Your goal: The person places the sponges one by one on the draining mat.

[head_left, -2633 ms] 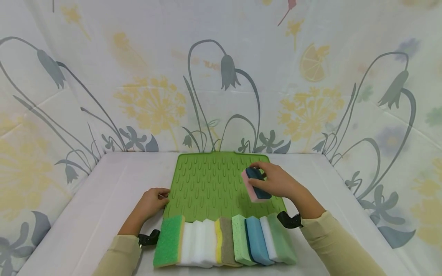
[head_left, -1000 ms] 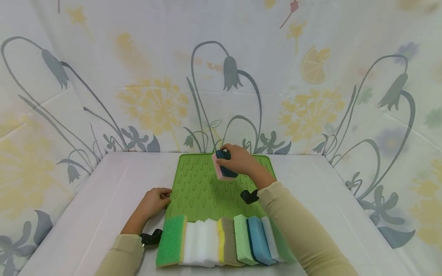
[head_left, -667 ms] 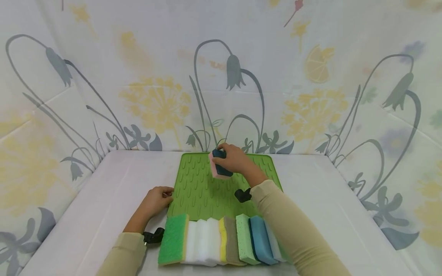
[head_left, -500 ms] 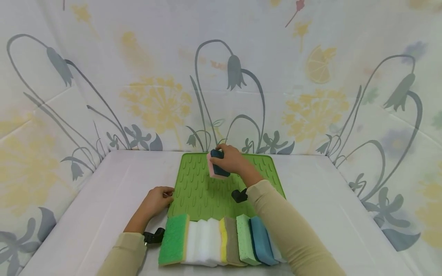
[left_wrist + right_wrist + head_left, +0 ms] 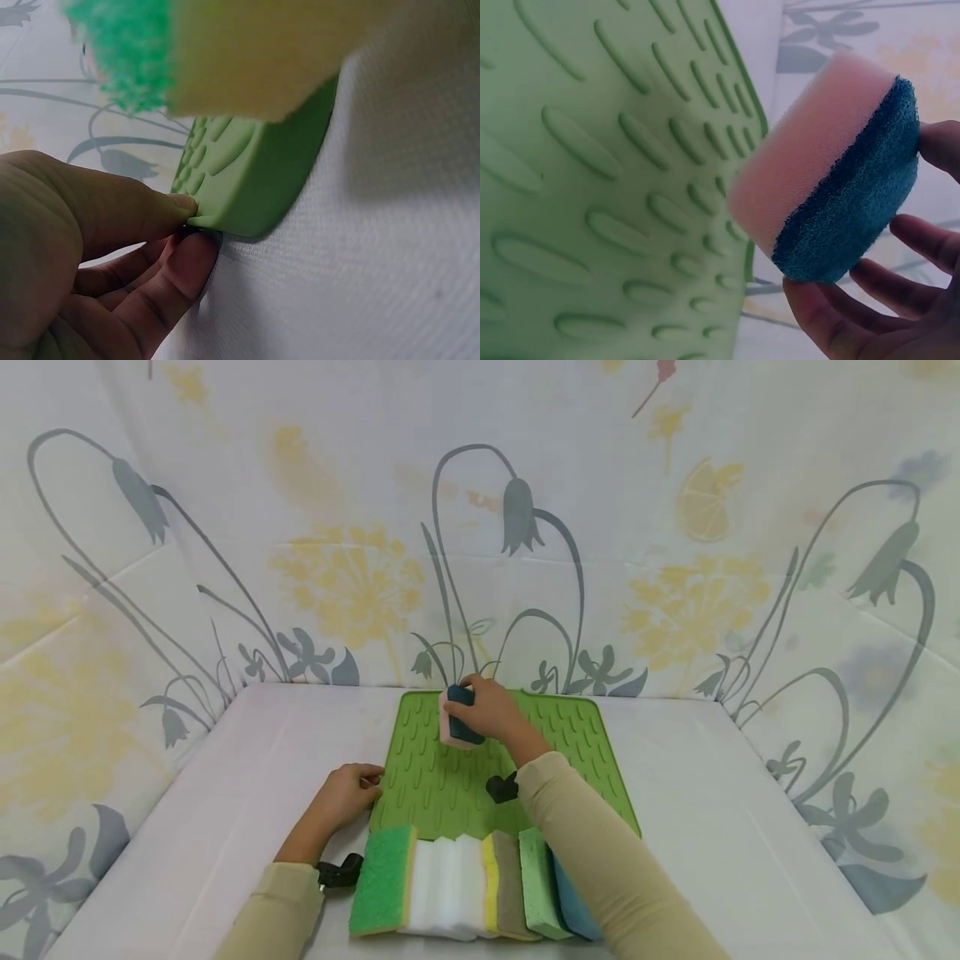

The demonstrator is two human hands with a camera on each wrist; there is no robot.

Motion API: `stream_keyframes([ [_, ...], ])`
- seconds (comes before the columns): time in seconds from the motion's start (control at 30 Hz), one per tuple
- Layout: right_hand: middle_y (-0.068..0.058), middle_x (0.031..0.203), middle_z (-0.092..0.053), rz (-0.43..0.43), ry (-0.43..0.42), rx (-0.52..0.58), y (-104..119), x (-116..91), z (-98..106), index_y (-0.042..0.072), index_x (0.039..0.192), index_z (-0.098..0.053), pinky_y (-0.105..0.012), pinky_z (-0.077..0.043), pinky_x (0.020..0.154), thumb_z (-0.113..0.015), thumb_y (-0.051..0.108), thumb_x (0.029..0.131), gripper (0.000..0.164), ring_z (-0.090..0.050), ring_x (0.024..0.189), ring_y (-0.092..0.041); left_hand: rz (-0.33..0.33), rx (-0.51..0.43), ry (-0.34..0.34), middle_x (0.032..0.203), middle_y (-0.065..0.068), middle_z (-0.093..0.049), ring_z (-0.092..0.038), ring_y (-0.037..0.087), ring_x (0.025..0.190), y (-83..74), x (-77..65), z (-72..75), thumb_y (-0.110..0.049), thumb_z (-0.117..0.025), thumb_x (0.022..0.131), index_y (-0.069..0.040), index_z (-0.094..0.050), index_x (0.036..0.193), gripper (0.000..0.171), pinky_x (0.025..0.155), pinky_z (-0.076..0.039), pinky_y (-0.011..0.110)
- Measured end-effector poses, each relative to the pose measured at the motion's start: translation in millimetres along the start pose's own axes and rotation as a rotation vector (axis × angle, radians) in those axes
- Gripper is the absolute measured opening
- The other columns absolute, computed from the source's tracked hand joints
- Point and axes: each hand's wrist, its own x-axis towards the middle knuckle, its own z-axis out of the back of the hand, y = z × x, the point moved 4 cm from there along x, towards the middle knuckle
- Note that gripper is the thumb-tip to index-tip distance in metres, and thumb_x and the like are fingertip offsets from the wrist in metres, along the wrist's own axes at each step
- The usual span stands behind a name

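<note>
My right hand (image 5: 491,710) grips a pink sponge with a dark blue scouring side (image 5: 840,176) by its edges. It holds the sponge above the far left part of a ribbed green silicone mat (image 5: 427,793), and the right wrist view shows a gap between sponge and mat. At the mat's left edge, my left hand (image 5: 345,797) pinches the rim between thumb and fingers, as the left wrist view shows. Nearest the left wrist stands a green and yellow scrub sponge (image 5: 382,881).
Along the mat's near edge runs a row of upright sponges: white ones (image 5: 446,889), a yellow and grey-brown one (image 5: 513,885), a speckled light green one (image 5: 543,885) and a blue one (image 5: 576,906). My right sleeve (image 5: 600,860) covers the row's right end. A flower-printed curtain (image 5: 480,527) stands behind.
My right hand has carried the pink and blue sponge from the mat's right side leftward and farther back above it. My left hand has stayed at the mat's left edge.
</note>
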Motion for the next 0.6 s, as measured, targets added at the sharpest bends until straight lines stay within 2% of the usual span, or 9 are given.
stream_keyframes([
  [0.27, -0.016, 0.133, -0.054, 0.002, -0.007, 0.020, 3, 9, -17, 0.013, 0.142, -0.045, -0.043, -0.053, 0.085, -0.054, 0.050, 0.095, 0.061, -0.057, 0.113, -0.030, -0.023, 0.025, -0.004, 0.110, 0.015, -0.069, -0.065, 0.027, 0.097, 1.4, -2.2, 0.7, -0.010, -0.060, 0.090, 0.003, -0.063, 0.125, 0.037, 0.074, -0.054, 0.039],
  [0.6, -0.021, 0.136, -0.049, -0.037, -0.037, 0.061, 10, 16, -30, 0.011, 0.143, -0.043, -0.046, -0.052, 0.088, -0.054, 0.047, 0.095, 0.061, -0.055, 0.117, -0.035, -0.023, 0.003, -0.010, 0.111, 0.015, -0.068, -0.065, 0.028, 0.099, -3.3, -3.3, 1.0, -0.009, -0.060, 0.090, 0.003, -0.062, 0.125, 0.038, 0.075, -0.054, 0.039],
])
